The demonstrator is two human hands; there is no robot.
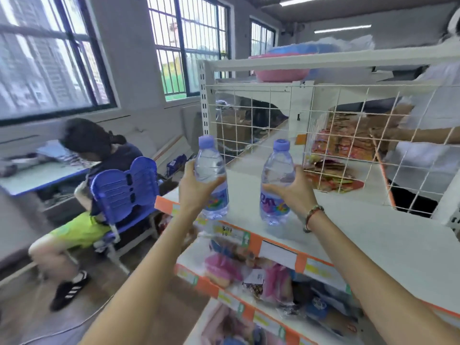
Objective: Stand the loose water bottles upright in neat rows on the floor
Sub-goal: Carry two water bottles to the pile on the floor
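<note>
Between our two hands lies a bare stretch of white shelf (pixel 348 235). Our left hand (pixel 193 189) curls round the middle of one water bottle (pixel 211 175), upright, its base at the shelf's front edge; we cannot tell whether it touches. Our right hand (pixel 292 189) grips a second bottle (pixel 276 180) the same way, upright, base on or just above the shelf. Beyond the right hand stands a wire grid (pixel 348 125). Left of our left hand, well apart, a person sits on a blue chair (pixel 124 188).
</note>
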